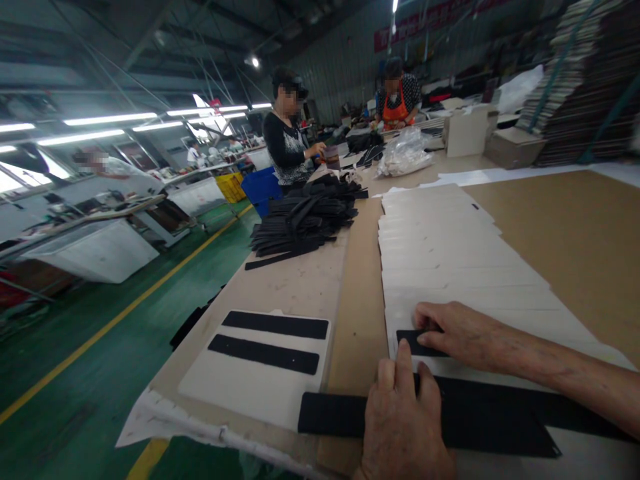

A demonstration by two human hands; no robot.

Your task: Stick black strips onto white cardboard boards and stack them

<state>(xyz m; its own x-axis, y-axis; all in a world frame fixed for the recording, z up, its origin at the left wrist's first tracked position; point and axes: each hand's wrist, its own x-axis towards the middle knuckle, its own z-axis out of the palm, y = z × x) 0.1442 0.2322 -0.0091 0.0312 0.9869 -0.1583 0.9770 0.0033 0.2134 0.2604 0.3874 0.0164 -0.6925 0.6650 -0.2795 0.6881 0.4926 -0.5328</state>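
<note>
Black strips [440, 413] under both hands — left hand [405, 427], right hand [465, 333] — pressed flat.

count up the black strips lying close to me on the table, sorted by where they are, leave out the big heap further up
On the white card at left: 2 black strips
Under my right hand: 1 short strip
Under my left hand: 1 wide long strip
Total: 4

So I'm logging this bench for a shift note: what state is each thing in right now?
Left hand: pressing flat on wide black strip.
Right hand: fingers on small black strip.
White sheets: overlapped in a row.
White card: two strips on it.
Strip pile: loosely heaped.
</note>
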